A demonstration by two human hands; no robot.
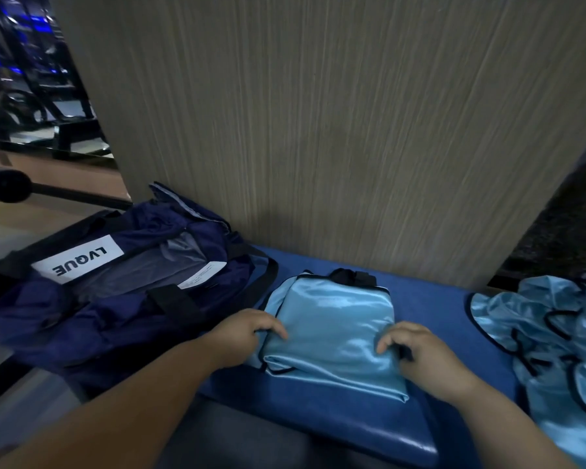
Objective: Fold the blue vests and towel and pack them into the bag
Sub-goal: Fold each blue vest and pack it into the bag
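Fingers (271, 328) of the left hand (247, 333) and right hand (423, 357) curl tight on the side edges of the folded vest (332, 323), mid-bench (369, 424). So one's folded, not packed. Open bag (115, 299) sits just left. Heap of unfolded vests (555, 340) waits at right. Can't spot the towel.

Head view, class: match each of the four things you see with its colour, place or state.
Things:
1. folded vest
2. bag
3. unfolded vests
4. bench

Descriptions:
A. dark navy, open at the top, at the left
B. crumpled heap at the right
C. deep blue padded surface
D. light blue, lying flat in the middle

Pairs: 1-D, 2-A, 3-B, 4-C
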